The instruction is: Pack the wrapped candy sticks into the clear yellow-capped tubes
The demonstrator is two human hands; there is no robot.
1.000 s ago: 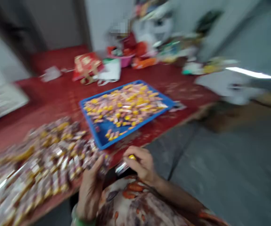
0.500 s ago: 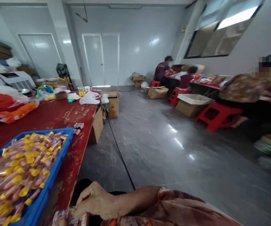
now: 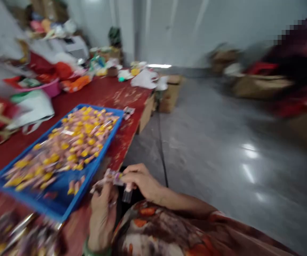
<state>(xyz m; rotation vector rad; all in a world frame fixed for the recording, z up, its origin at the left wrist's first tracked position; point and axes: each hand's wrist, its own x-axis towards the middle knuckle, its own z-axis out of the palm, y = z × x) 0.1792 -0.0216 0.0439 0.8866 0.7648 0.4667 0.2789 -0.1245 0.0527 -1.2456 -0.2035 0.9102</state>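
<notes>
Left hand [image 3: 102, 206]: curled around packets [image 3: 107, 176] (blurred). Right hand [image 3: 141, 179]: pinching a wrapped tube [image 3: 128, 193], just beside them. Blue tray [image 3: 64, 200]: on red table [image 3: 107, 89], holding yellow-ended pieces [image 3: 75, 142].

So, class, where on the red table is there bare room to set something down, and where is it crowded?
Bare red table shows between the blue tray's far edge and the white plastic bag. Crowded: the lower left, under blurred packets, and the far left, around the pink basin.
</notes>
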